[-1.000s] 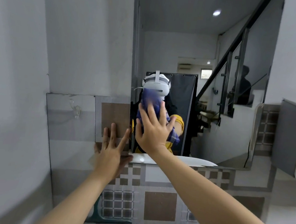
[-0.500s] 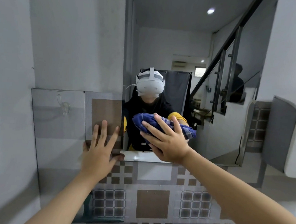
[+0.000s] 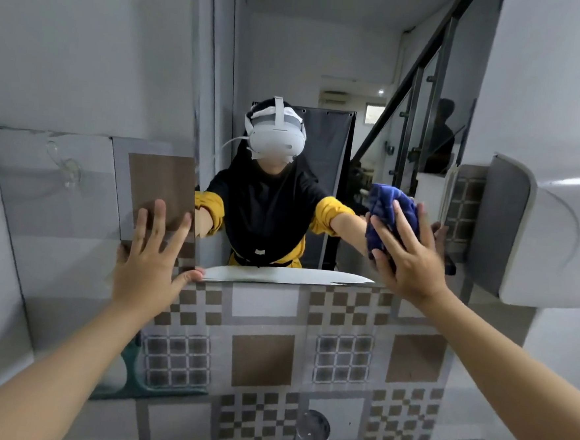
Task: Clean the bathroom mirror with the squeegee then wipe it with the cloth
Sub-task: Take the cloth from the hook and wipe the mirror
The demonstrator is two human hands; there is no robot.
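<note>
At nine o'clock the left hand [image 3: 148, 265] lies flat with fingers spread wide, holding nothing, palm pressed on the wall tile at the lower left corner of the mirror [image 3: 325, 85], thumb touching the mirror's bottom edge. Centre frame, the glass reflects the person in a white headset. Over at three o'clock the right hand [image 3: 408, 254] presses the bunched blue cloth [image 3: 387, 209] against the mirror's right edge, fingers splayed across it. Down at six o'clock, a chrome tap [image 3: 311, 434] pokes up below the patterned tiles [image 3: 261, 358].
</note>
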